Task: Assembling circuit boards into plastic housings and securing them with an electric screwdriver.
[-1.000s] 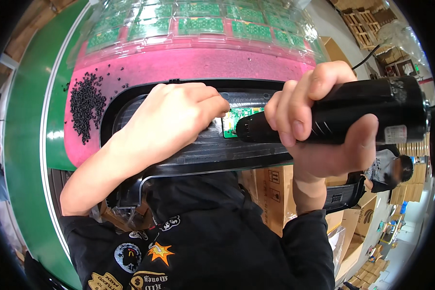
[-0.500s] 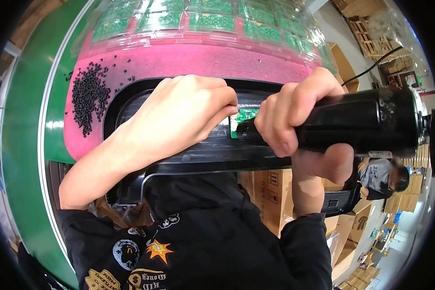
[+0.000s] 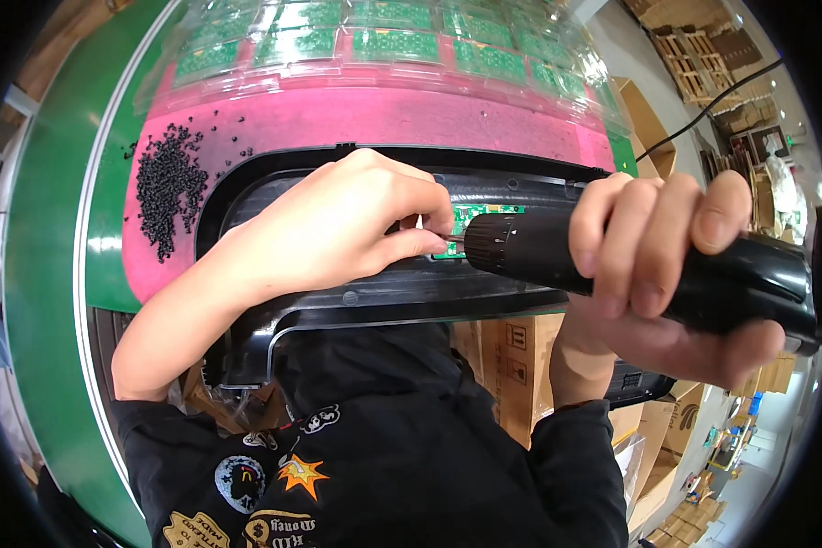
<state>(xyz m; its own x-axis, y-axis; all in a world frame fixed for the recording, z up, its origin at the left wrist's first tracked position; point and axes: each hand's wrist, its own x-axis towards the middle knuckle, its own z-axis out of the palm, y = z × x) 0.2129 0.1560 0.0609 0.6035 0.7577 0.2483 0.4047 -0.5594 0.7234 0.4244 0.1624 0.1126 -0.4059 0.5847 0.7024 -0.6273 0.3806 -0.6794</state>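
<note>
My right hand (image 3: 653,242) grips a black electric screwdriver (image 3: 539,247), its fingers wrapped round the body. The nose points left, and a thin metal bit (image 3: 454,238) sticks out of it. At the bit's tip, the thumb and forefinger of my left hand (image 3: 361,219) are pinched together; whatever they hold there is too small to make out. Beneath the two hands, a green circuit board (image 3: 477,212) lies in a long black plastic housing (image 3: 352,299), partly covered by the screwdriver's nose.
A heap of small black screws (image 3: 166,187) lies on the pink mat (image 3: 338,111), left of the housing. Clear plastic trays of green boards (image 3: 395,46) stand behind. A black cord (image 3: 703,114) runs at the right above cardboard boxes (image 3: 518,365). Green worktop (image 3: 50,228) extends left.
My right hand has drawn the screwdriver up and to the right, off the board's left end. My left fingertips now meet at the bit's tip, which shows between them and the nose.
</note>
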